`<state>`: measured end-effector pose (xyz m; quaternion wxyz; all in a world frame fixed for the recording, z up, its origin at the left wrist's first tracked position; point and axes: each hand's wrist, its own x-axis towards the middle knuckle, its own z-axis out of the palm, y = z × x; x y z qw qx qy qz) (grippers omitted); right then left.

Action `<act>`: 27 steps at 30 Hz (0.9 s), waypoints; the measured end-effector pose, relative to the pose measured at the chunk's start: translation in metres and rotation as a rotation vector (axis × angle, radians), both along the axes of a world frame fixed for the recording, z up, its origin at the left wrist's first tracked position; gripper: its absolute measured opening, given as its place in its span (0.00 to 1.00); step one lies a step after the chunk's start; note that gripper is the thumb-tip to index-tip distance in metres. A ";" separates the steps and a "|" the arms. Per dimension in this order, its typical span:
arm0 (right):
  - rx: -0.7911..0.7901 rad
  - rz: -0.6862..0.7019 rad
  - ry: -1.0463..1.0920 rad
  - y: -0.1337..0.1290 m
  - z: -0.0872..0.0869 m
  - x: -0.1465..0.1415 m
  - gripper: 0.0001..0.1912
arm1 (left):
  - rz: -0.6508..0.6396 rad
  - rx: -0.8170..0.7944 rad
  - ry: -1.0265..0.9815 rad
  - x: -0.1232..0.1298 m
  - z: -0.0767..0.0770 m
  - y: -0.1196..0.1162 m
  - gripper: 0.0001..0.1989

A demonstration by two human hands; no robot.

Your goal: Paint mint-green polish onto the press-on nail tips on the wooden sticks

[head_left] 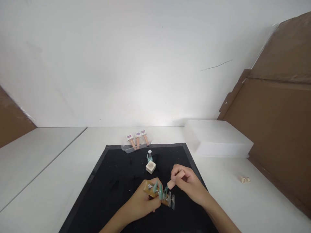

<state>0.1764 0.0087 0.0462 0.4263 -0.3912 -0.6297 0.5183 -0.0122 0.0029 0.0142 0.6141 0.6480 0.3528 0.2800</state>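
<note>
My left hand (142, 202) is closed around a yellowish nail-tip stand (148, 188). Several long false nail tips (160, 191) stick up from it on metal posts; those at the left are teal, those at the right look clear. In my right hand (189, 186) is a nail polish brush with a square pink handle (176, 180), pinched by the fingers. Its tip is at a middle nail tip, though contact is too small to make out. Beyond my left hand sit a square whitish polish bottle (151, 167) and a small teal bottle with a silver cap (149, 157).
A black mat (116, 181) lies under my hands on the white table. At its far edge, a clear tray (124, 149) holds three pink-handled bottles (137, 139). A white box (218, 139) stands at right, with small beige rings (243, 179) nearer. Brown cardboard (274, 129) borders the right side.
</note>
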 end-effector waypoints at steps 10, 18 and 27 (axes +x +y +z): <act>0.043 0.007 0.102 0.000 -0.004 0.004 0.09 | 0.021 0.015 0.008 -0.001 -0.006 0.000 0.04; 0.017 -0.061 -0.010 0.002 -0.003 0.002 0.08 | 0.011 -0.005 0.001 -0.002 -0.004 -0.001 0.05; -0.057 0.052 0.082 0.000 -0.005 0.001 0.07 | 0.006 0.042 0.040 -0.001 -0.001 -0.001 0.04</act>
